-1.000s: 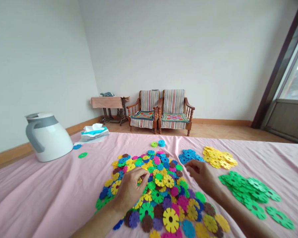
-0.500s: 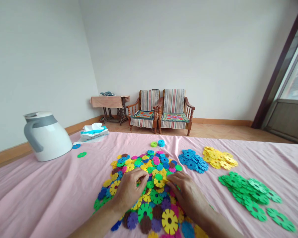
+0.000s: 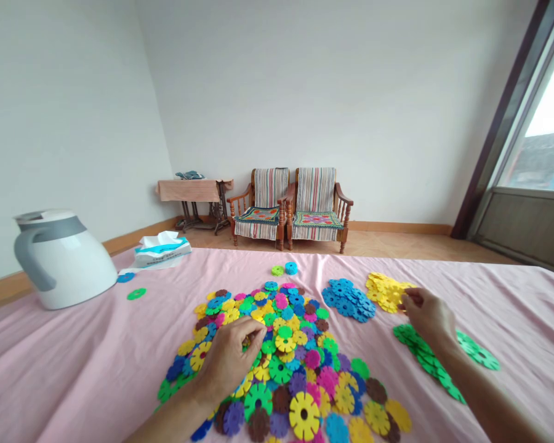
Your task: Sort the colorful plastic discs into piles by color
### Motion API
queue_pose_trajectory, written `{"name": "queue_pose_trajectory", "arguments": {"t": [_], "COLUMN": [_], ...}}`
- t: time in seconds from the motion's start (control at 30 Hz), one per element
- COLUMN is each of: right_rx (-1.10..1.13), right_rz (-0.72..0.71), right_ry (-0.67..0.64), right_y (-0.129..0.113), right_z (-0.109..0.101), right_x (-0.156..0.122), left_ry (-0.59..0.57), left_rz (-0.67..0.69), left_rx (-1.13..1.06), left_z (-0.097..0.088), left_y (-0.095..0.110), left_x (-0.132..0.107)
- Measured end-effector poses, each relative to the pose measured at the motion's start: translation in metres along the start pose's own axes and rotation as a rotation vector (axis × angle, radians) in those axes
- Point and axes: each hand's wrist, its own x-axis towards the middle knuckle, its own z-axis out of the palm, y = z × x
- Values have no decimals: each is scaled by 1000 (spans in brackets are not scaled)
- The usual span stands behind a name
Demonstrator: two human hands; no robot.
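A wide heap of notched plastic discs (image 3: 281, 370) in mixed colours lies on the pink cloth before me. Over its left part hovers my left hand (image 3: 234, 351), fingers curled and thumb tip meeting the forefinger; whatever it holds, if anything, is hidden. My right hand (image 3: 427, 314) reaches to the right edge of the pile of yellow discs (image 3: 385, 290), its fingers pinched on a yellow disc that they mostly cover. Left of that pile is a pile of blue discs (image 3: 348, 300). Beneath my right forearm, partly hidden, spreads a pile of green discs (image 3: 427, 357).
On the left of the pink cloth (image 3: 96, 363) stand a white and grey jug (image 3: 76, 264) and a tissue box (image 3: 163, 249). A blue disc (image 3: 125, 278) and a green disc (image 3: 136, 294) lie near the jug. Small stacked discs (image 3: 291, 268) sit behind the heap.
My right hand has gone from the mixed heap, where it had a yellow disc, rightward to the yellow pile. My left hand stays over the heap. The view has turned slightly right.
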Motion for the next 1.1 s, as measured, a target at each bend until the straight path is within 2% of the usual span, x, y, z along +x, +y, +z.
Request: {"name": "queue_pose_trajectory", "arguments": {"t": [0.1,0.17,0.23,0.33,0.5,0.53,0.6,0.67,0.7,0.8,0.93,1.1], "right_rx": [119,175,195,187,213,214,162,73,25,-83,-134,-207], "right_rz": [65,68,40,-56,-321,-397,-661,-822,-857,-858,-856,-984], "right_ry": [-3,-20,-41,-114,-405,-471,-614,-720,-754,-775,-716,-603], "right_y": [15,17,11,-11,-72,-85,-106,-120,-124,-128,-123,-112], "right_z": [-1,1,4,11,27,29,32,34,35,40,42,43], "right_x": [6,5,0,-16,-79,-95,-123,-143,-150,-159,-158,-156], "left_ry": [-2,-4,-2,4,22,28,32,27,23,22,79,189], "left_rz": [0,3,4,2,5,3,1,-1,-1,0,-11,-88], "left_rx": [0,1,2,1,8,10,11,8,6,2,2,-4], "left_z": [1,1,1,0,-3,-3,-4,-3,-3,-3,-10,-19], "left_y": [-1,-1,-1,1,5,6,5,4,4,4,3,-17], "left_x": [-1,-1,-1,-1,2,2,2,1,0,0,3,10]}}
